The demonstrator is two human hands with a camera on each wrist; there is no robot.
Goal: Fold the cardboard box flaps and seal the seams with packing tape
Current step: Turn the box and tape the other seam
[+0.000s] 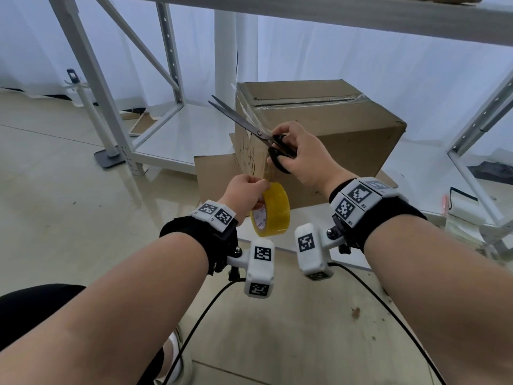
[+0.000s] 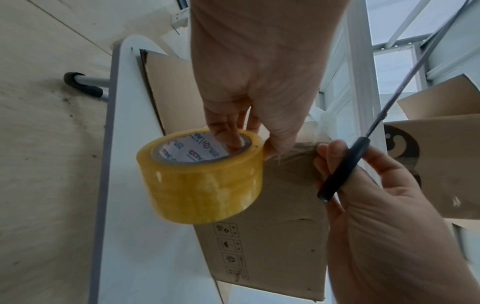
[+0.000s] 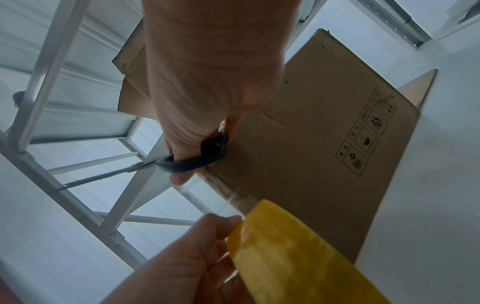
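Only one box (image 1: 327, 129), one roll (image 1: 273, 211) and one scissors (image 1: 249, 126) are seen. The roll is gripped by the left hand (image 1: 244, 194); the scissors, clasped by the right hand (image 1: 302, 151), are pointed up-left.

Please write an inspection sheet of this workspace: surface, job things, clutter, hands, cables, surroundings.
Surface: white tabletop, with a flat cardboard sheet under the box.
Job things: brown cardboard box, top seam taped; yellow roll of packing tape, its strip running up the box corner; black-handled scissors, blades slightly apart.
Clutter: nothing seen.
Hands: left hand holds the roll; right hand grips the scissors.
Cables: black cables hanging from the wrist cameras.
Surroundings: grey metal shelving, pale floor.
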